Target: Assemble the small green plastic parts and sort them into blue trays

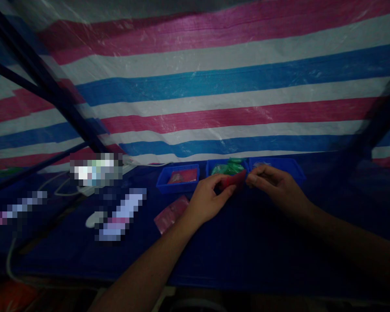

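My left hand is closed around a small red plastic bag, held up over the blue table in front of the bins. My right hand is just right of the bag, thumb and fingers pinched together; what they hold, if anything, is too dark to make out. Behind my hands, a blue bin holds green plastic packets. Partly hidden by my right hand, another blue bin has something clear in it. Beside my left forearm, a pinkish-red packet lies flat on the table.
A third blue bin at the left contains red packets. Further left lie a white oval object, a white power strip with cables, and blurred-out items. Striped sheeting hangs behind the table, with dark frame poles on both sides.
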Demonstrator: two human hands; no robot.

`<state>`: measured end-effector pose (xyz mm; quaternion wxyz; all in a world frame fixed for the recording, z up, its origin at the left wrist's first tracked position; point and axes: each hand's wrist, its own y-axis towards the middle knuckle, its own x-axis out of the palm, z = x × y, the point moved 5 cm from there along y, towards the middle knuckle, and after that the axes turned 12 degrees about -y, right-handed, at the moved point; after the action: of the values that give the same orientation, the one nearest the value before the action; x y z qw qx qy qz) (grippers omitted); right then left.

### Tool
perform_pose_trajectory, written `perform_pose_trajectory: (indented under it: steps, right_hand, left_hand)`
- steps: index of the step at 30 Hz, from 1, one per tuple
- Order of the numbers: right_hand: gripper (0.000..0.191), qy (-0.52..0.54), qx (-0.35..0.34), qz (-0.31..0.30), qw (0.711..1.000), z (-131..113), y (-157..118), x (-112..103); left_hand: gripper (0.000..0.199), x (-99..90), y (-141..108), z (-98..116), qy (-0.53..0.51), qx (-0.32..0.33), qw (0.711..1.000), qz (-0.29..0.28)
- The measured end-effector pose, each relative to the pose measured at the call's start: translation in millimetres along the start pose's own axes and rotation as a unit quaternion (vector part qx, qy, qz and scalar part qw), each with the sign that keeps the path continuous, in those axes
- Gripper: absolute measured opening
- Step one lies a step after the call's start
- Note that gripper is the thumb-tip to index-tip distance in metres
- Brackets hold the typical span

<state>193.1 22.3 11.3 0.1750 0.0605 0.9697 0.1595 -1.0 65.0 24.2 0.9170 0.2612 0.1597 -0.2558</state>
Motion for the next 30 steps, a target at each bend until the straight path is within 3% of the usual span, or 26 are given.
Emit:
perform_pose_trajectory:
  steps: [3,5,8,12,18,24,27,30]
  right_hand:
    - [0.032,0.032,0.012,0.018,0.999,7,2,1]
    - [0.046,0.046,0.006,0.027,0.999,12,3,1]
    - [0.062,0.030,-0.011,-0.009,0.999,15,3,4]
    - [0.026,-0.041,-0.033,-0.079,0.996,7,0,8]
    - [0.023,0.058,0.042,-0.046,0.996,10,-2,4]
    - [0.025,0.077,0.032,0.050,0.995,24,5,-6]
    - [0.023,0.058,0.026,0.028,0.998,24,5,-5]
    - [0.024,0.031,0.023,-0.008,0.999,23,4,-2]
  left_hand:
    - [0.018,4.2,0,-2,-0.009,-0.016,1.000,-0.022]
    - [0.017,5.2,0,-1,-0.014,-0.014,0.999,-0.026]
    - [0.020,7.4,-1,0,-0.023,-0.007,0.999,-0.047]
    - [0.023,12.6,-3,-3,-0.038,-0.013,0.996,-0.076]
    - [0.027,15.6,-4,-9,-0.046,-0.049,0.995,-0.070]
    - [0.025,-1.9,-3,-5,-0.106,-0.067,0.992,-0.014]
    - [0.030,-18.6,2,-10,-0.209,-0.076,0.974,0.038]
    - [0.039,-50.8,9,-17,-0.202,-0.054,0.969,0.129]
